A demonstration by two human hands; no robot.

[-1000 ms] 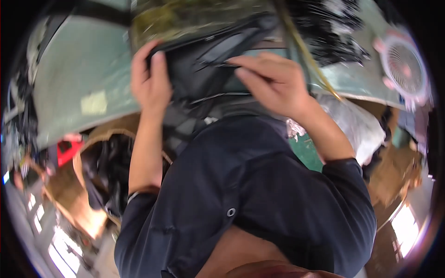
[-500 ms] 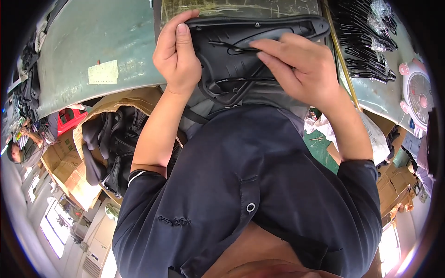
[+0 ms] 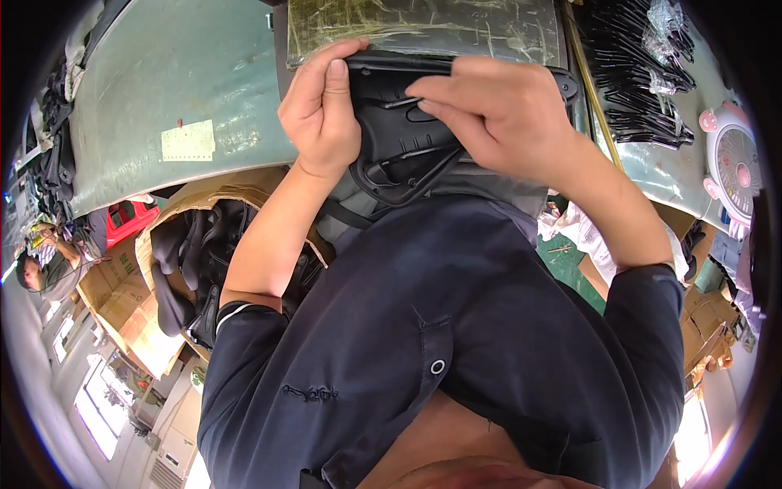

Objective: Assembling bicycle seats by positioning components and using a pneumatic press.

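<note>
A black bicycle saddle (image 3: pixel 387 134) lies upside down at the table's near edge, close to my body. Its wide rear end is toward the left and its narrow nose toward the right. My left hand (image 3: pixel 324 118) grips the wide end, thumb along the near face and fingers round the far rim. Above the underside, my right hand (image 3: pixel 509 114) pinches a thin black metal saddle rail (image 3: pixel 399 103) between thumb and forefinger. A second stretch of rail shows nearer me. My right hand hides the saddle's middle and the rail's right part.
Bundles of black rails (image 3: pixel 643 81) lie at the right, near a pink and white fan (image 3: pixel 737 167). A scuffed, tape-covered block (image 3: pixel 423 28) is beyond the saddle. An open carton (image 3: pixel 236 183) of black saddles stands at my left. Another person (image 3: pixel 61 273) is at far left.
My right hand has moved left along the saddle with the rail in its pinch. The saddle's far rim has tilted slightly toward me. My left hand keeps its grip.
</note>
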